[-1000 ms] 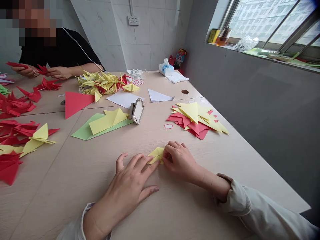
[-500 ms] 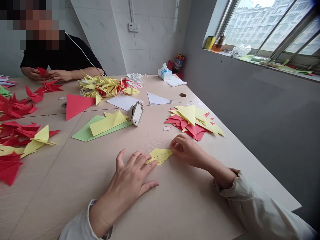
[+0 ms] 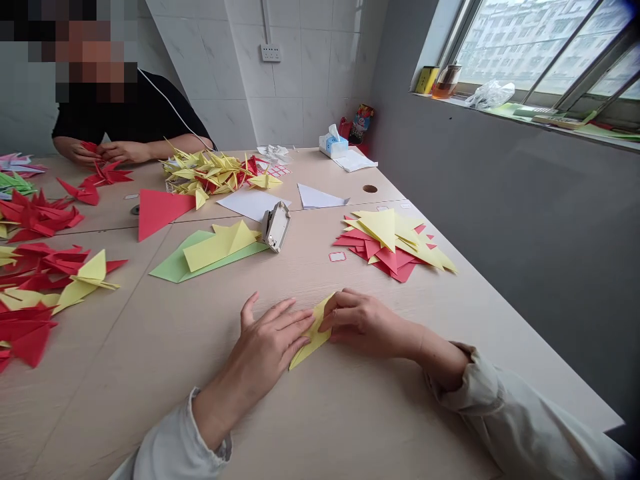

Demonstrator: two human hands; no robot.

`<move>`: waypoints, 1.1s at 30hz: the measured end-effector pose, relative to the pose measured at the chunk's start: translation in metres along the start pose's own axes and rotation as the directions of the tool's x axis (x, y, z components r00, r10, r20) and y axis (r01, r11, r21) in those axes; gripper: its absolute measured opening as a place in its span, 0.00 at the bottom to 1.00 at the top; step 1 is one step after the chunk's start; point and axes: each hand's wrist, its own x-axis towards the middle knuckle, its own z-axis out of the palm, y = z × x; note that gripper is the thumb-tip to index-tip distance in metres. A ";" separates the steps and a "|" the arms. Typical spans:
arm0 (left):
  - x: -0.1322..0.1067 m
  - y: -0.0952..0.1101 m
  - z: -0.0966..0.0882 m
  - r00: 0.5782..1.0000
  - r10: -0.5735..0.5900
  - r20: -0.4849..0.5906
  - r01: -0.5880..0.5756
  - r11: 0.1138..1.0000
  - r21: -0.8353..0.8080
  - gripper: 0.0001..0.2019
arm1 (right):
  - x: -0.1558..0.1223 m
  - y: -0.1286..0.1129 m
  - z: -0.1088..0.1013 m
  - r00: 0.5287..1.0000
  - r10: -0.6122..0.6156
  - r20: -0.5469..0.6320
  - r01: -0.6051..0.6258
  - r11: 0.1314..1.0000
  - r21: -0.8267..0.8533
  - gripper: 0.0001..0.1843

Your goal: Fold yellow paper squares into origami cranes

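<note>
A folded yellow origami paper (image 3: 314, 338) lies slantwise on the table between my hands. My left hand (image 3: 273, 343) is spread flat, its fingertips pressing on the paper's left side and hiding part of it. With bent fingers, my right hand (image 3: 367, 325) pinches the paper's right edge. Beyond them, to the right, is a pile of red and yellow folded paper triangles (image 3: 385, 237). Ahead to the left, a yellow folded sheet (image 3: 220, 247) rests on a green sheet (image 3: 175, 267), with a stapler (image 3: 275, 227) standing against their right end.
Red and yellow paper cranes (image 3: 37, 267) cover the left side, and a heap of yellow cranes (image 3: 210, 172) lies farther back. Across the table a person (image 3: 135, 113) in black handles red paper. White sheets (image 3: 320, 196) and a tissue box (image 3: 333, 143) lie toward the far edge.
The yellow paper has turned from lying crosswise to slanting toward me. My right hand has moved nearer to my left and changed its hold from the tip to the side edge.
</note>
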 end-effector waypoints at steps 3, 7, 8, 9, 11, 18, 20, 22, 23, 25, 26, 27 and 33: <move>0.001 0.002 -0.002 0.999 0.026 -0.037 -0.026 1.000 0.001 0.12 | 0.002 0.010 -0.002 1.000 -0.016 -0.012 0.015 0.999 -0.029 0.07; 0.000 0.003 -0.003 0.998 0.016 -0.066 -0.014 1.000 0.021 0.12 | 0.005 0.010 0.001 0.999 -0.053 -0.012 0.053 0.998 -0.028 0.08; -0.001 0.003 -0.003 0.998 0.010 -0.055 -0.009 1.000 0.019 0.13 | 0.005 0.009 0.002 0.999 -0.051 -0.006 0.051 0.998 -0.025 0.08; -0.002 0.003 -0.003 0.999 0.002 -0.038 -0.002 1.000 0.016 0.13 | 0.006 0.007 0.002 0.999 -0.042 0.001 0.042 0.999 -0.023 0.09; -0.004 0.003 -0.003 1.000 -0.008 0.008 0.008 1.000 0.016 0.15 | 0.009 0.005 0.002 1.000 -0.007 0.012 0.007 1.000 -0.028 0.08; -0.006 0.002 -0.006 0.995 -0.010 0.102 0.009 1.000 0.005 0.18 | 0.017 -0.002 0.004 0.988 0.150 0.023 -0.150 0.989 -0.014 0.03; -0.007 0.000 -0.009 0.992 -0.002 0.129 0.004 1.000 -0.014 0.17 | 0.018 -0.003 0.005 0.982 0.188 0.020 -0.188 0.982 -0.021 0.03; -0.008 -0.005 -0.013 0.987 0.006 0.163 0.002 0.999 -0.049 0.16 | 0.020 -0.004 0.006 0.976 0.218 0.022 -0.217 0.975 -0.042 0.04; -0.008 -0.007 -0.015 0.984 0.003 0.177 0.010 0.998 -0.069 0.14 | 0.020 -0.005 0.006 0.973 0.227 0.024 -0.226 0.973 -0.054 0.04; -0.008 -0.012 -0.020 0.985 -0.038 0.168 0.055 0.994 -0.095 0.11 | 0.022 -0.006 0.006 0.971 0.237 0.028 -0.235 0.969 -0.077 0.05; -0.008 -0.014 -0.023 0.988 -0.078 0.132 0.091 0.991 -0.095 0.11 | 0.023 -0.006 0.006 0.970 0.240 0.030 -0.236 0.968 -0.084 0.05; -0.008 -0.015 -0.024 0.990 -0.118 0.083 0.125 0.988 -0.088 0.11 | 0.024 -0.006 0.006 0.970 0.241 0.034 -0.237 0.967 -0.087 0.05; -0.007 -0.005 -0.018 1.000 0.005 0.017 -0.003 0.995 -0.096 0.13 | 0.025 -0.005 0.007 0.966 0.255 0.050 -0.247 0.961 -0.125 0.05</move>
